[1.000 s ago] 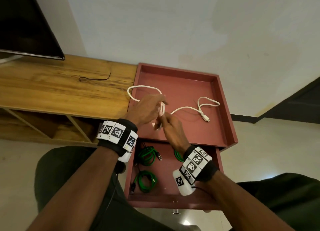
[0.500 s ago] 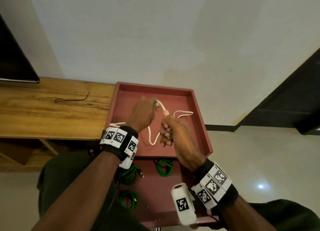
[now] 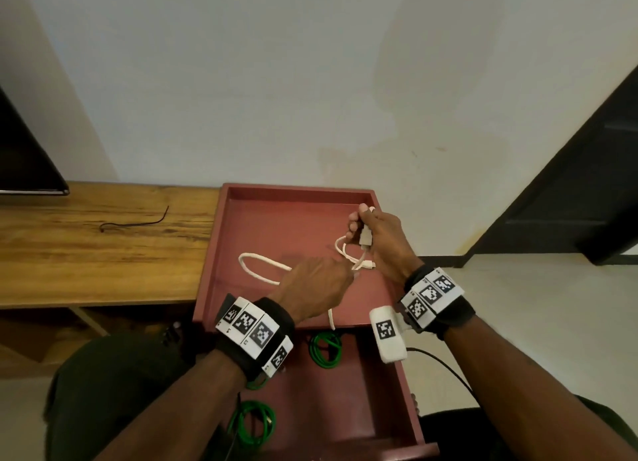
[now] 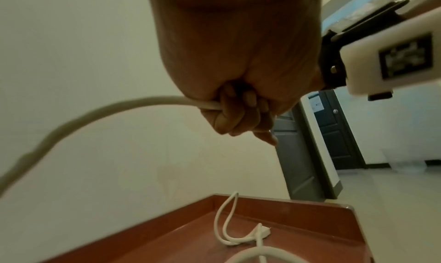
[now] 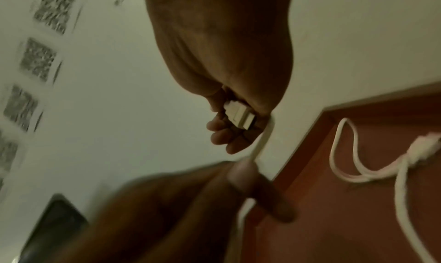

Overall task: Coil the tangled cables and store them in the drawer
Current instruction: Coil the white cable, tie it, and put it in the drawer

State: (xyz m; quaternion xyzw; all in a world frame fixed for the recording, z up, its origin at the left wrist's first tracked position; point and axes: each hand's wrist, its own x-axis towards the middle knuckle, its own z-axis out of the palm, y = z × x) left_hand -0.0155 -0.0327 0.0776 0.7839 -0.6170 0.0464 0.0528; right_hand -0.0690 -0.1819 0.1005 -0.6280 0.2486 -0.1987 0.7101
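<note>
White cable (image 3: pixel 262 270) partly on red tray top (image 3: pixel 241 239), above open drawer (image 3: pixel 345 402). Right hand (image 3: pixel 383 243) grip closed around cable's plug end (image 5: pixel 238 114). Left hand (image 3: pixel 314 284) grip curled round the cord. 2 green coils (image 3: pixel 326 350) visible in drawer.

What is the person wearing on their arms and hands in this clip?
Both hands are bare, with no sleeves on the forearms. Each wrist carries a black band ringed with white square-patterned tags and a white camera block; a thin black wire trails from the right one.
</note>
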